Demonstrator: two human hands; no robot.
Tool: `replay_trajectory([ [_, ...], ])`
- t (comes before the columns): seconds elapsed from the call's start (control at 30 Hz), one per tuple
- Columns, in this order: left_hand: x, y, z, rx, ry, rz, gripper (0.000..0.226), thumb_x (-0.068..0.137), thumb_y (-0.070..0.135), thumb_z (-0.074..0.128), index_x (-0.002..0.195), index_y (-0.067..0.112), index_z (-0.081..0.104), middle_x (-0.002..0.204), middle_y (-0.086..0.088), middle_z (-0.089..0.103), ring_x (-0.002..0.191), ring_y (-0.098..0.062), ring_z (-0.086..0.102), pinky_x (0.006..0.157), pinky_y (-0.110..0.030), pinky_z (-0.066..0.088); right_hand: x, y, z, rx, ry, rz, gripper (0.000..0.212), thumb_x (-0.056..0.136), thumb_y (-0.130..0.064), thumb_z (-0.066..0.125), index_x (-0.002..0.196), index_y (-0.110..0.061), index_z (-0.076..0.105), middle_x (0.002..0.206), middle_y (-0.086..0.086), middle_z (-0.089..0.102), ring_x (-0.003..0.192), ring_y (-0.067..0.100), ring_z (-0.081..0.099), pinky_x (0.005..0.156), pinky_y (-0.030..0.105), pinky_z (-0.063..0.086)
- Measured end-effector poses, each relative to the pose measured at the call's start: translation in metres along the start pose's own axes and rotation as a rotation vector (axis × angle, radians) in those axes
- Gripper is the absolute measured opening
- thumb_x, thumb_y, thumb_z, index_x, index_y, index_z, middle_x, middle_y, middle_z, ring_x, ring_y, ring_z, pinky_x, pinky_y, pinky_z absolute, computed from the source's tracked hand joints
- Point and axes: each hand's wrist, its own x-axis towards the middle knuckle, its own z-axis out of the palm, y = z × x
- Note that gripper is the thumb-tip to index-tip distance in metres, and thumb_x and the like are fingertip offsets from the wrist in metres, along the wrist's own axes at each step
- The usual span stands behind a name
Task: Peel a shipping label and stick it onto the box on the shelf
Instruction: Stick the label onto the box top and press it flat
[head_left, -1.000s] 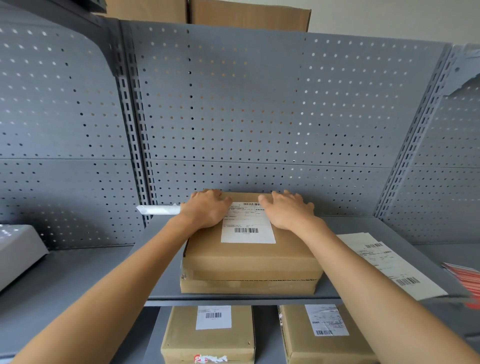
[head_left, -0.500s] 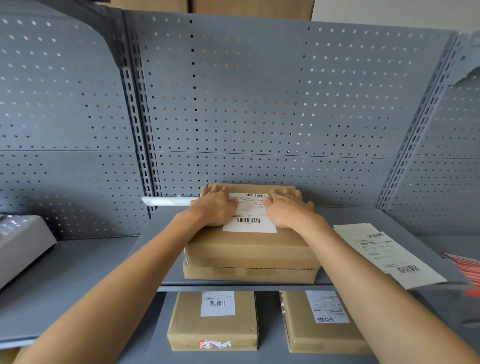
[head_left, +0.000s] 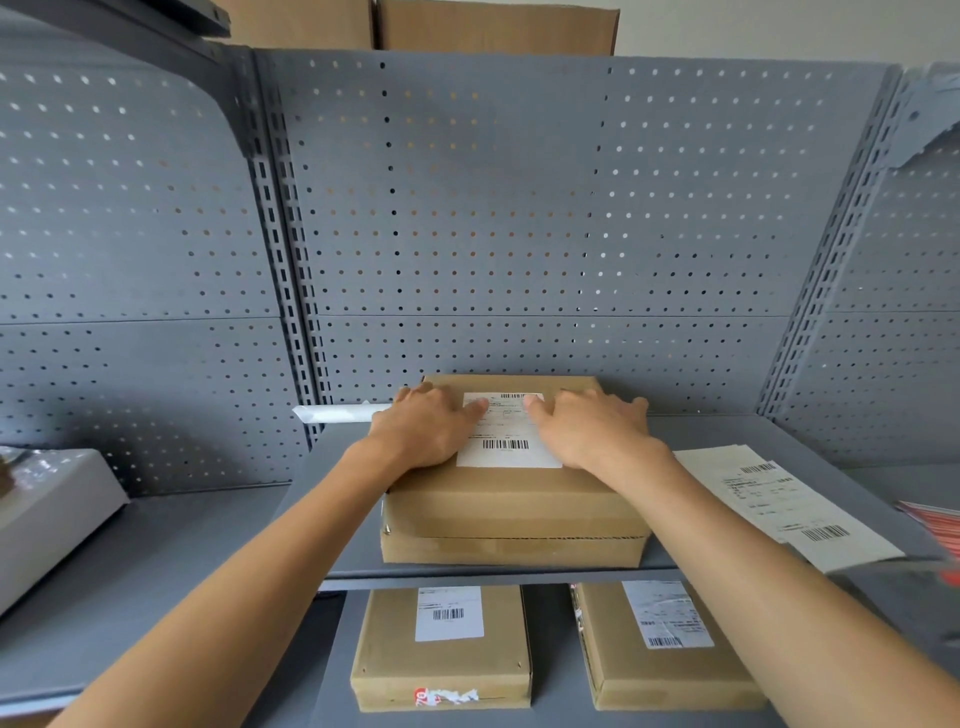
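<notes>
A flat brown cardboard box (head_left: 514, 514) lies on the grey metal shelf (head_left: 343, 519) in front of me. A white shipping label (head_left: 506, 447) with barcodes lies flat on its top. My left hand (head_left: 426, 431) rests palm-down on the box at the label's left edge, fingers apart, its thumb over the label's corner. My right hand (head_left: 597, 431) lies flat at the label's right edge, its thumb on the label's top. Neither hand holds anything.
A strip of white label sheets (head_left: 784, 504) lies on the shelf at the right. A white paper piece (head_left: 337, 413) sticks out at the back left. Two labelled boxes (head_left: 441, 649) (head_left: 665, 644) sit on the shelf below. A white device (head_left: 47, 514) stands at the left.
Both hands have slid inward over the label's side edges, the thumbs now on the label. My view has tilted slightly, and the box has stayed in place.
</notes>
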Motion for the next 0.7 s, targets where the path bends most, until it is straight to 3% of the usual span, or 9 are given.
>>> replay_trajectory([
  [0.03,-0.003,0.003,0.002,0.008,-0.007,0.0,0.066,0.096,0.071,0.027,0.102,0.015,0.061,0.134,-0.012,0.056,0.132,-0.035,0.047,0.106,-0.055,0.043,-0.002,-0.005,0.0,-0.024,0.015,-0.007,0.071,0.103,-0.062,0.015,0.123,-0.018,0.067,0.132,0.013,0.063,0.122,0.032,0.057,0.108,0.057,0.031],
  [0.17,-0.007,0.009,0.012,0.07,-0.013,0.007,0.08,0.092,0.074,0.027,0.143,0.017,0.052,0.155,-0.007,0.041,0.147,-0.031,0.03,0.111,-0.059,0.035,-0.007,-0.016,0.005,-0.109,0.022,0.007,0.076,0.1,-0.068,0.018,0.135,-0.016,0.061,0.139,0.019,0.059,0.131,0.041,0.05,0.109,0.059,0.034],
  [0.37,-0.005,0.004,0.014,0.021,-0.002,0.015,0.057,0.102,0.054,0.029,0.141,0.017,0.046,0.154,-0.005,0.041,0.149,-0.031,0.026,0.111,-0.062,0.032,-0.003,-0.009,0.012,-0.001,-0.039,0.055,0.065,0.104,-0.058,0.023,0.148,-0.015,0.047,0.153,0.023,0.042,0.141,0.047,0.034,0.107,0.061,0.037],
  [0.53,-0.001,-0.007,0.013,-0.013,-0.001,0.049,0.038,0.103,0.046,0.03,0.113,0.017,0.052,0.137,-0.006,0.05,0.138,-0.032,0.037,0.109,-0.061,0.036,-0.005,0.008,0.016,0.136,-0.07,0.011,0.054,0.107,-0.047,0.02,0.156,-0.028,0.034,0.167,0.008,0.023,0.152,0.036,0.017,0.114,0.06,0.031],
  [0.7,-0.002,-0.015,0.01,-0.074,0.049,0.089,0.03,0.104,0.033,0.034,0.08,0.019,0.047,0.098,0.001,0.05,0.111,-0.032,0.05,0.1,-0.056,0.044,-0.004,0.018,0.019,0.182,-0.081,-0.018,0.054,0.108,-0.045,0.017,0.161,-0.034,0.021,0.172,-0.001,0.007,0.158,0.028,0.003,0.122,0.06,0.018],
])
